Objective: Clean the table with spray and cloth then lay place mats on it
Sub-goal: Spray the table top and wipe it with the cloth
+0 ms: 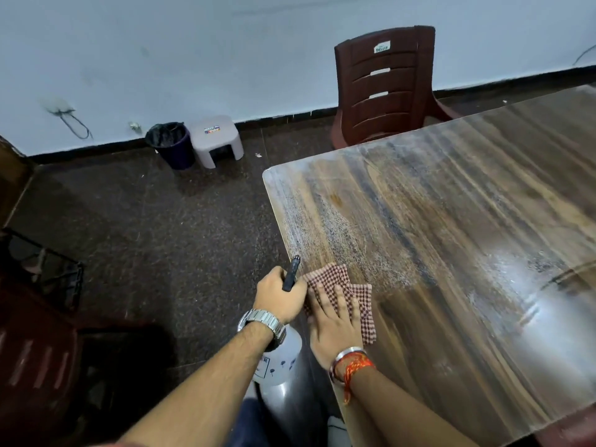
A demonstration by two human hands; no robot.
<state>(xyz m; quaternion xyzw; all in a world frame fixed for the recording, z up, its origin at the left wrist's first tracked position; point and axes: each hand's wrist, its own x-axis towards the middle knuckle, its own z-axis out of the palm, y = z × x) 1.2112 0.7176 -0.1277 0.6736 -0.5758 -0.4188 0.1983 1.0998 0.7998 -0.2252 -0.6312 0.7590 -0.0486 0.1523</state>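
1. Long glossy wood-grain table (451,204) w/ rounded corner, fills the right side. Far-left part of the top covered in whitish mist and streaks; nearer strip looks darker and plain.
2. Dark speckled stone floor (161,237) on the left, pale wall (161,59) behind.
3. Brown slatted plastic chair (387,88) at the table's far side, back to the wall.
4. Grey plastic step stool (215,140) by the wall, touching or just beside a dark round bin w/ black liner (171,145) on its left.
5. White translucent spray bottle w/ black nozzle (280,359), off the table, hanging just beside its left edge under the wrist. Nozzle tip pokes up past the knuckles, pointing twd the tabletop.
6. Red-and-white checked cloth (353,293), lying flat on the table near its left edge, close to the person.
7. Right hand (332,324) palm-down on the cloth, fingers straight and nearly together, pressing it to the top. Silver bangle + orange thread on that wrist.
8. Left hand (280,293) wrapped round the spray bottle's head, fingers curled tight on it. Trigger itself hidden, can't tell if squeezed.
9. Metal link wristwatch (261,321) on the left wrist.
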